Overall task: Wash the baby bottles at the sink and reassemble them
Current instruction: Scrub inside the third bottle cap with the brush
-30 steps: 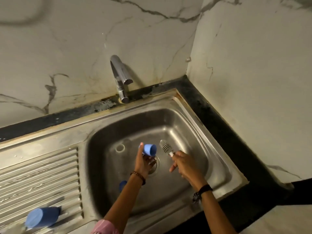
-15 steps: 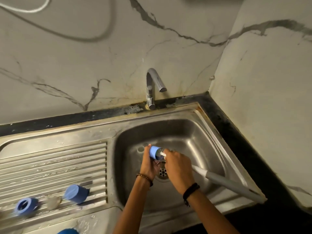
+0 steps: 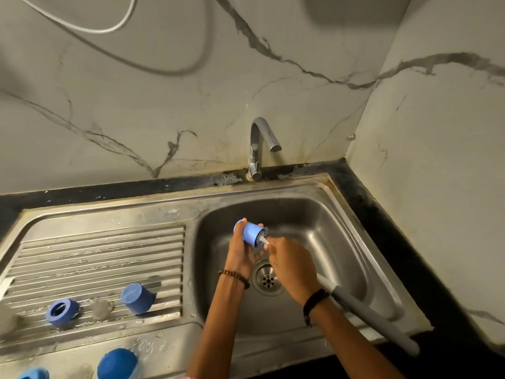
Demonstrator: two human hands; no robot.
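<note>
Head view looks down on your two hands over the stainless steel sink basin (image 3: 322,236). Your left hand (image 3: 243,253) curls its fingers round a small light-blue plastic bottle cap (image 3: 252,234), held on its side above the round steel drain (image 3: 267,280) with the open mouth facing right. Your right hand (image 3: 289,266) grips the long grey-handled bottle brush (image 3: 369,310); its bristle head sits inside the cap's mouth, and the handle runs back over the basin's right front rim. On the ribbed steel draining board (image 3: 103,253) to your left lie a blue screw ring (image 3: 62,312), a clear teat (image 3: 100,309) beside it, and a second blue cap (image 3: 138,298). The chrome tap (image 3: 259,143) stands behind the basin.
</note>
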